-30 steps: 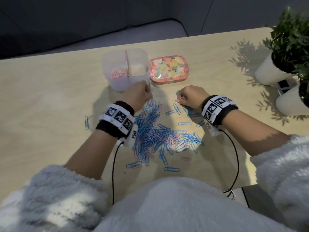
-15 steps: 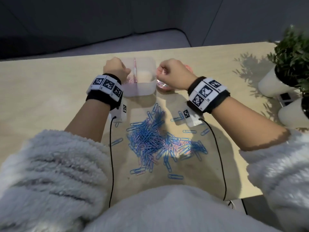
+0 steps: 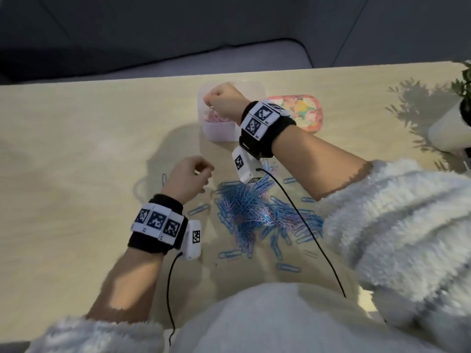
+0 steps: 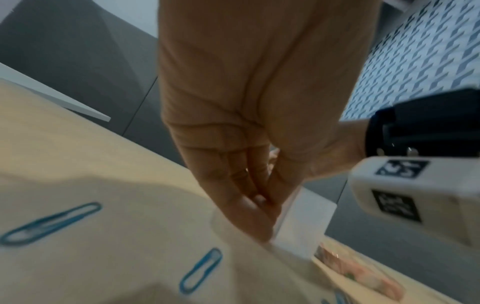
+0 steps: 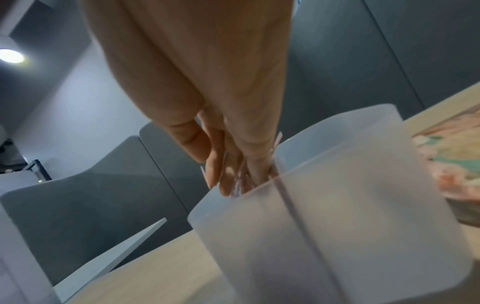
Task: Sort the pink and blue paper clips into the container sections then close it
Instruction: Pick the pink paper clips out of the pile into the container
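Observation:
A translucent two-section container (image 3: 219,132) stands at the table's far middle, with pink paper clips (image 3: 216,119) in its left section. My right hand (image 3: 211,103) reaches over that section; in the right wrist view its fingers (image 5: 228,181) dip inside the container (image 5: 337,205) and pinch faint pink clips. My left hand (image 3: 206,174) hovers near the table, left of the pile of blue and pink clips (image 3: 254,215). Its fingers (image 4: 249,207) are curled against the thumb with no clip showing. The flowered pink lid (image 3: 303,115) lies right of the container.
Stray blue clips (image 4: 52,222) lie on the wood near my left hand. A white plant pot (image 3: 448,131) stands at the right edge. The wrist cable (image 3: 300,217) crosses the pile. A grey sofa lies beyond the table's far edge.
My left hand has come back from the container to the table beside the pile. My right hand has shifted left from near the lid to over the container's left section.

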Demonstrator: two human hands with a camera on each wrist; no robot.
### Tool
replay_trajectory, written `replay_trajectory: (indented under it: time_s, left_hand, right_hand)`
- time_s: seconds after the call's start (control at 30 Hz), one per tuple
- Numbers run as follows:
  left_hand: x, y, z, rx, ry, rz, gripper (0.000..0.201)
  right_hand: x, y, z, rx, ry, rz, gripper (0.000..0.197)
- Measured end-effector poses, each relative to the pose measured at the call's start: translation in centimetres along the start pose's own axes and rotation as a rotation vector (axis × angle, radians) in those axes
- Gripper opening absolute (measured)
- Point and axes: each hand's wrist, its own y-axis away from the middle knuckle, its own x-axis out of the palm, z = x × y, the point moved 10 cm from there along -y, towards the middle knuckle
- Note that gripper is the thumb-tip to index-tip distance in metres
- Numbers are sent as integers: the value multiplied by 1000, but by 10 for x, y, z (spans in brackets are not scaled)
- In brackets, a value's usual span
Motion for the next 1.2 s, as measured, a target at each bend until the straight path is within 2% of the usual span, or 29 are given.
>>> replay_trajectory:
  time_s: [0.07,0.13,0.23,0.33,0.43,0.5,0.6,0.7,0.77,0.9,1.0,1.13,1.2]
  left_hand:
    - [14,4,-1,11,-58,55,15]
    - [26,4,-10,54,-110,87,17]
    - [39,1,-28,124,-186,101,18]
    - [54,-1,-43,180,-275,118,17]
    - [69,-2,-51,232,-341,145,18]
    - [81,0,-54,270,-369,182,21]
    - [101,4,-51,301,-468,270,30]
    - [110,10,-47,316,-573,315,32]
    - [110,14,-45,337,-608,303,25]
    - [101,16,-39,336,-678,284,17]
    - [92,10,-40,320,-688,252,16]
    - [85,-8,-65,310,-565,93,16]
    - [87,-20,-78,295,-527,30,18]
  right_hand:
    - [5,3,-5,29,-20,64,30]
    - [2,6,-3,-8,7,67,31]
    - [-9,7,9,-122,268,-43,30]
    - [-7,13,17,-184,428,-39,22]
    - [-15,24,24,-267,369,-79,20]
    - [-36,36,24,-313,263,-173,20]
    - [-62,66,1,-372,202,-265,15]
    - [-52,95,-54,-270,313,-90,14]
    - [-44,111,-93,-188,432,5,16]
    - [-53,121,-143,-51,559,-25,24]
    - [-50,122,-153,-64,640,-8,26]
    - [-47,120,-152,-98,703,6,33]
    - [-45,119,-149,-128,727,18,29]
